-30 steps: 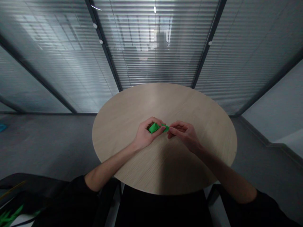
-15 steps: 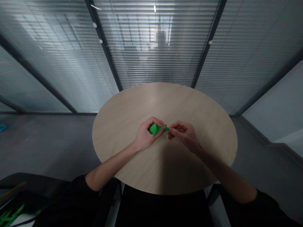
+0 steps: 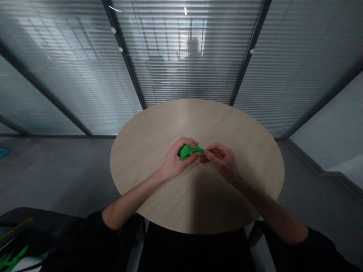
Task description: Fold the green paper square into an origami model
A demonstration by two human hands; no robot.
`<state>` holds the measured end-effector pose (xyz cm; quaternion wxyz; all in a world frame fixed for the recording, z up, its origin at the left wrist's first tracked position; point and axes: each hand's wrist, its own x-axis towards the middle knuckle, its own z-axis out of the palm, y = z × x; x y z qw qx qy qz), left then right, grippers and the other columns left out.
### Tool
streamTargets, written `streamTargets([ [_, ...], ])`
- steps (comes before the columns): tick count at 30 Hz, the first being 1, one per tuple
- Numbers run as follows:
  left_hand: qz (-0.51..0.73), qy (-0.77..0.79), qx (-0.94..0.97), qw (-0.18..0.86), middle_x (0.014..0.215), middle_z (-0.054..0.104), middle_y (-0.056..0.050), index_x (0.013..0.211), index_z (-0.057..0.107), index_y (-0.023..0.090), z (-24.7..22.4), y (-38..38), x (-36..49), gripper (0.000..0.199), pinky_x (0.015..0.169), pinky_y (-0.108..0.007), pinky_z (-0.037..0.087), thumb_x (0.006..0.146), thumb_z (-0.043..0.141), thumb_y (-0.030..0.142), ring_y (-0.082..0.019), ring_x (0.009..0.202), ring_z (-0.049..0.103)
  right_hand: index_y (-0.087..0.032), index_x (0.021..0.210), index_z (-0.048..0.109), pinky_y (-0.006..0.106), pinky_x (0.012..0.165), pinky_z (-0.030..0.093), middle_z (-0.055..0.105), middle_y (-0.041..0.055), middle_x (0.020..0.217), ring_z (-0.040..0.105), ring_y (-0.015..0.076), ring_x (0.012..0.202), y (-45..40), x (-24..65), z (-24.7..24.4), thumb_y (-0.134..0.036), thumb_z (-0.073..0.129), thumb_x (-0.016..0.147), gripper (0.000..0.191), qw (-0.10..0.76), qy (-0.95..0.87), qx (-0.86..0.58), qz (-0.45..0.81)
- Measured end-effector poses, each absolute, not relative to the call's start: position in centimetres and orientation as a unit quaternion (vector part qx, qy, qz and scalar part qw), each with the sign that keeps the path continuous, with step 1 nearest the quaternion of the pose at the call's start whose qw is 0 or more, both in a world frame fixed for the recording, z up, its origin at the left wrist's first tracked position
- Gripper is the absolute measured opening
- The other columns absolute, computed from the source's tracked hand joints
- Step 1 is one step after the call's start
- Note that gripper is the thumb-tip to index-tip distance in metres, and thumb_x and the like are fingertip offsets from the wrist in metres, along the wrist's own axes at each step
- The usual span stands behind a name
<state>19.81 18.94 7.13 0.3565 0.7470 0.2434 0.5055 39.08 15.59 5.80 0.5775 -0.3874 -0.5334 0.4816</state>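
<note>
The folded, bright-green, apparently paper piece (image 3: 186, 151) had shifted slightly toward the far edge, above mid-tabletop on the round, pale wooden table (image 3: 181, 121). The left hand (image 3: 172, 163) cradled its bulk while the right hand (image 3: 226, 163) pinched its tip; pulling too hard risked tearing it.

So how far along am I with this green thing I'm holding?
The green thing already looks partly shaped, with one end narrowed. In hand now: your left hand cups the wide part and your right hand pinches the narrow end. It's not down on the table yet; how much shaping is left, I can't tell.
</note>
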Motion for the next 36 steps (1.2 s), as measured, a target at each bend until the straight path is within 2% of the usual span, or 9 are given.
streamTargets([
  [6, 0.489, 0.222, 0.802, 0.263, 0.118, 0.068, -0.01, 0.1, 0.064, 0.02, 7.3, 19.6, 19.1, 0.012, 0.097, -0.039, 0.051, 0.091, 0.072, 0.019, -0.021, 0.109, 0.065, -0.021, 0.082, 0.066, 0.032, 0.065, 0.064, 0.077, 0.0036, 0.072, 0.075, 0.0176, 0.065, 15.5, 38.8, 5.7, -0.048, 0.081, 0.08, 0.031, 0.595, -0.54, -0.398, 0.442],
  [12, 0.494, 0.23, 0.828, 0.131, 0.116, 0.067, -0.009, 0.122, 0.059, 0.021, 7.2, 20.2, 18.5, 0.033, 0.097, -0.041, 0.052, 0.09, 0.069, 0.016, -0.023, 0.11, 0.063, -0.022, 0.082, 0.066, 0.035, 0.066, 0.065, 0.077, 0.0042, 0.072, 0.075, 0.0192, 0.066, 15.5, 38.9, 5.8, -0.05, 0.081, 0.08, 0.032, 0.605, -0.53, -0.415, 0.425],
  [21, 0.507, 0.337, 0.793, 0.014, 0.116, 0.056, -0.009, 0.121, 0.058, 0.021, 6.7, 19.4, 18.4, 0.037, 0.092, -0.043, 0.049, 0.086, 0.07, 0.021, -0.027, 0.109, 0.055, -0.021, 0.083, 0.066, 0.034, 0.066, 0.065, 0.077, 0.004, 0.073, 0.075, 0.0181, 0.065, 15.6, 38.9, 5.8, -0.048, 0.082, 0.079, 0.031, 0.609, -0.513, -0.415, 0.44],
  [24, 0.523, 0.383, 0.761, -0.021, 0.103, 0.055, -0.006, 0.106, 0.057, 0.02, 6.4, 19.3, 18.2, 0.035, 0.083, -0.039, 0.048, 0.08, 0.079, 0.028, -0.025, 0.098, 0.054, -0.021, 0.083, 0.066, 0.035, 0.067, 0.065, 0.077, 0.0041, 0.073, 0.075, 0.0183, 0.065, 15.6, 38.9, 5.7, -0.048, 0.082, 0.079, 0.032, 0.61, -0.51, -0.412, 0.446],
  [27, 0.526, 0.406, 0.747, 0.018, 0.081, 0.053, 0.001, 0.091, 0.052, 0.022, 6.3, 19.3, 17.9, 0.034, 0.066, -0.03, 0.042, 0.078, 0.082, 0.033, -0.017, 0.072, 0.051, -0.021, 0.084, 0.066, 0.036, 0.068, 0.066, 0.077, 0.004, 0.074, 0.075, 0.0185, 0.066, 15.6, 39.0, 5.7, -0.049, 0.082, 0.08, 0.033, 0.609, -0.509, -0.409, 0.451],
  [29, 0.503, 0.423, 0.751, 0.068, 0.067, 0.05, 0.007, 0.1, 0.056, 0.022, 6.2, 19.1, 17.9, 0.03, 0.056, -0.027, 0.036, 0.083, 0.078, 0.033, -0.012, 0.056, 0.047, -0.021, 0.084, 0.066, 0.036, 0.069, 0.066, 0.077, 0.0042, 0.075, 0.075, 0.0186, 0.066, 15.6, 39.0, 5.7, -0.049, 0.081, 0.08, 0.033, 0.604, -0.512, -0.41, 0.452],
  [31, 0.474, 0.433, 0.76, 0.094, 0.06, 0.051, 0.009, 0.126, 0.056, 0.022, 6.3, 18.8, 18.0, 0.043, 0.053, -0.025, 0.035, 0.087, 0.073, 0.03, -0.011, 0.05, 0.048, -0.021, 0.084, 0.066, 0.036, 0.069, 0.066, 0.077, 0.0042, 0.075, 0.075, 0.0183, 0.066, 15.6, 39.0, 5.7, -0.049, 0.081, 0.081, 0.032, 0.604, -0.512, -0.41, 0.452],
  [33, 0.465, 0.429, 0.768, 0.104, 0.064, 0.06, 0.008, 0.147, 0.047, 0.021, 6.2, 18.6, 18.1, 0.063, 0.054, -0.025, 0.041, 0.089, 0.07, 0.025, -0.012, 0.051, 0.055, -0.021, 0.084, 0.066, 0.036, 0.069, 0.065, 0.077, 0.0039, 0.074, 0.075, 0.018, 0.066, 15.6, 39.0, 5.7, -0.048, 0.082, 0.08, 0.032, 0.606, -0.507, -0.41, 0.455],
  [36, 0.472, 0.406, 0.769, 0.144, 0.075, 0.07, 0.004, 0.16, 0.032, 0.022, 6.0, 18.6, 18.3, 0.078, 0.056, -0.025, 0.048, 0.09, 0.067, 0.02, -0.012, 0.052, 0.062, -0.022, 0.084, 0.066, 0.036, 0.069, 0.065, 0.077, 0.0036, 0.074, 0.075, 0.0181, 0.066, 15.6, 38.9, 5.7, -0.05, 0.081, 0.08, 0.032, 0.605, -0.507, -0.411, 0.456],
])
